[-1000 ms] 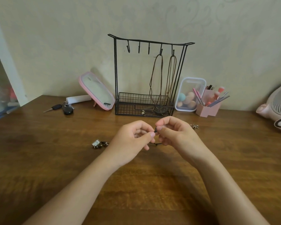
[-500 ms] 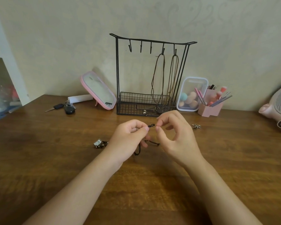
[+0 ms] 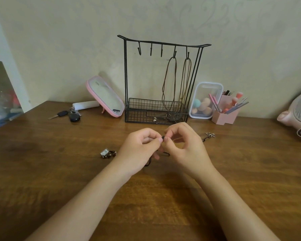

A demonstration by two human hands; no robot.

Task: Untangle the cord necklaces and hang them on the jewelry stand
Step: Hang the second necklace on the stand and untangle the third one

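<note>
A black wire jewelry stand with a basket base stands at the back of the wooden table. Two brown cord necklaces hang from its two right hooks. In front of it, my left hand and my right hand pinch a dark cord between their fingertips, just above the table. More of the cord trails below my hands. A square pendant lies to the left of my hands and a silver flower pendant lies to the right.
A pink mirror leans left of the stand, with keys and a white tube beside it. A clear box of sponges and a pink brush holder sit on the right. A pink fan is at the far right.
My fingertips have shifted slightly on the cord and closed together again after parting a little. My hands stay in the same spot. The view has risen slightly.
</note>
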